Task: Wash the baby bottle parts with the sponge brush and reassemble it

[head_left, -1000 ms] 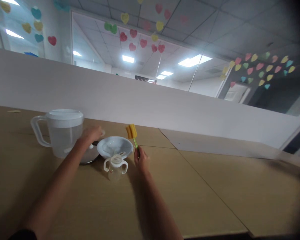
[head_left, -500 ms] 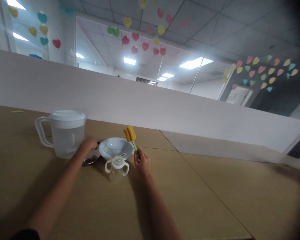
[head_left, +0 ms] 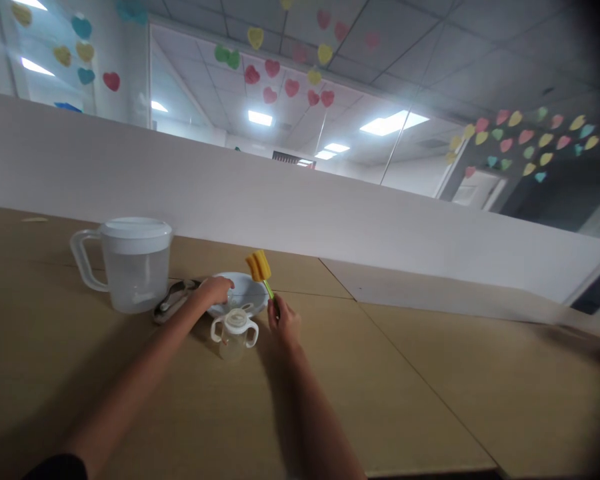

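My right hand (head_left: 284, 323) is closed around the green handle of a sponge brush (head_left: 259, 267), its yellow head held upright. Over the left side of a white bowl (head_left: 253, 285), my left hand (head_left: 216, 291) reaches down with fingers stretched and slightly apart. A small clear item (head_left: 230, 300) lies in the bowl near those fingertips; its kind is unclear. In front of the bowl stands a clear baby cup (head_left: 234, 340) with two white handles. Left of the bowl, partly behind my left forearm, is a dark, shiny metal item (head_left: 176, 299), blurred.
A large translucent pitcher (head_left: 137, 277) with a white lid stands on the table (head_left: 405, 400) at left. Behind it, a pale flat piece (head_left: 35, 220) lies near the wall (head_left: 260, 200). Glass panes above bear heart-shaped stickers.
My left hand has moved right, from the metal item to over the bowl, uncovering more of that item. The right hand and the brush have stayed nearly in place.
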`<state>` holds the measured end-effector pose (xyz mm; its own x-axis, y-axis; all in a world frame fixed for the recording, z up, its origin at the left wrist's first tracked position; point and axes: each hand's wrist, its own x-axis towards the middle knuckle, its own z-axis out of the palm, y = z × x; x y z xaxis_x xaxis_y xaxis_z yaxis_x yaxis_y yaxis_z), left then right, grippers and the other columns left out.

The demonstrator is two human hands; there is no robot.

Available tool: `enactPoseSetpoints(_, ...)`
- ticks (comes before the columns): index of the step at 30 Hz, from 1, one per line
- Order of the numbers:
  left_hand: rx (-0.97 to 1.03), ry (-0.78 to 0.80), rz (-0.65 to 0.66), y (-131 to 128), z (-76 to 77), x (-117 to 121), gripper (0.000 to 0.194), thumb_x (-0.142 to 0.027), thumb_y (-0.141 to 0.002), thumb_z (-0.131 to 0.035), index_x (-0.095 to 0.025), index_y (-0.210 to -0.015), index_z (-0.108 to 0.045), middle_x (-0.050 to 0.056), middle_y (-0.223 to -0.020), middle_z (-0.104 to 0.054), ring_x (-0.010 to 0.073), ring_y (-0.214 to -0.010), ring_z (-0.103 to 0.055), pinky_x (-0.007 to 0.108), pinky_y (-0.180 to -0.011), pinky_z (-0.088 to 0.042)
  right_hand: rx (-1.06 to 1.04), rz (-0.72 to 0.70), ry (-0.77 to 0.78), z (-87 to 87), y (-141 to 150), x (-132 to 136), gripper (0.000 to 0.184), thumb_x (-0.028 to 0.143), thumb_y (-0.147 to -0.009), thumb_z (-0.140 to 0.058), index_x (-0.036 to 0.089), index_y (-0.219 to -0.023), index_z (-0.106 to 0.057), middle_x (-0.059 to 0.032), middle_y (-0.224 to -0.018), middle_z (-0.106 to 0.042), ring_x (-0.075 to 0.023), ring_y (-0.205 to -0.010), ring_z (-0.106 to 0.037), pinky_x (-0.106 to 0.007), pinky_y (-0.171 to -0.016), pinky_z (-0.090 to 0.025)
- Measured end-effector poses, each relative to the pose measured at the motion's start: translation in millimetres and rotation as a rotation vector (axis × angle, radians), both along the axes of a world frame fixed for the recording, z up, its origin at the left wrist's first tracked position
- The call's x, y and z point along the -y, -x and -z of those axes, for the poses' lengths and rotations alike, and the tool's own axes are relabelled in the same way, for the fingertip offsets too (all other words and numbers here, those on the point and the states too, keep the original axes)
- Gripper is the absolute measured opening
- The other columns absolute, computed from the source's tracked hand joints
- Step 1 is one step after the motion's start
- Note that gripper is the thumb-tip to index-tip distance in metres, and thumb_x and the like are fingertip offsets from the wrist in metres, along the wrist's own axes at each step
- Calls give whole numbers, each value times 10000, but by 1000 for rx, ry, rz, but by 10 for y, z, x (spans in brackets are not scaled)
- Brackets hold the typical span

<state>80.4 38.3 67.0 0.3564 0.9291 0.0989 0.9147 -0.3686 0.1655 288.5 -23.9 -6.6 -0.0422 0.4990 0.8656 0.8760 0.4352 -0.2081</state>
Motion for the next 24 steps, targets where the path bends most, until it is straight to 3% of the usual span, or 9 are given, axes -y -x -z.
enactPoseSetpoints(4, 78, -46, -10, 34, 41, 1, 384, -116, -680, -703, -155, -1062, -684, 168, -1150, -673, 280, -1131, -606, 342, -968, -438, -16, -12, 8, -27, 4, 35, 421, 383, -975, -338, 132, -1049, -668, -39, -638, -651, -93, -494, -556, -171, -501, -390)
enactPoseSetpoints(8, 280, -174, -29, 62, -190, 23, 414, -319, -920, -462, -138, -1287, -525, 170, -1159, -657, 244, -1089, -623, 325, -906, -467, -34, -8, 14, -31, 17, 53, 422, 389, -979, -323, 131, -1042, -651, -22, -599, -631, -95, -482, -552, -175, -477, -362)
enactPoseSetpoints(10, 632, -214, 5, 17, -327, 58, 460, -393, -965, -337, -181, -1361, -436, 124, -1123, -664, 204, -1004, -650, 295, -822, -503, -47, -14, 21, -22, 33, 54, 414, 387, -977, -317, 134, -1024, -642, -23, -597, -628, -101, -487, -554, -181, -470, -355)
enactPoseSetpoints(13, 1272, -109, 154, -89, -465, 127, 488, -505, -928, -387, -211, -1310, -465, 84, -1046, -661, 166, -870, -664, 262, -706, -532, -67, -32, 25, -7, 51, 54, 422, 387, -981, -289, 142, -983, -632, -28, -585, -617, -108, -476, -541, -192, -458, -354)
enactPoseSetpoints(16, 1576, 12, 279, -178, -507, 182, 520, -560, -865, -494, -217, -1256, -482, 59, -954, -657, 153, -827, -659, 272, -709, -542, -92, -39, 32, 4, 45, 53, 432, 377, -991, -262, 138, -988, -622, -31, -588, -610, -106, -455, -523, -196, -455, -357)
enactPoseSetpoints(19, 1682, 1, 275, -248, -484, 213, 527, -576, -840, -530, -220, -1227, -487, 38, -918, -639, 140, -807, -646, 270, -714, -542, -63, -60, 4, 15, 30, 40, 430, 377, -989, -274, 124, -991, -622, -39, -595, -611, -109, -450, -521, -199, -454, -365)
enactPoseSetpoints(24, 1519, -12, 267, -385, -409, 257, 513, -591, -829, -533, -203, -1165, -516, 36, -930, -618, 148, -744, -626, 292, -688, -541, -36, -24, -39, 26, 26, 7, 434, 379, -993, -273, 127, -1035, -624, -43, -592, -622, -112, -444, -525, -203, -441, -360)
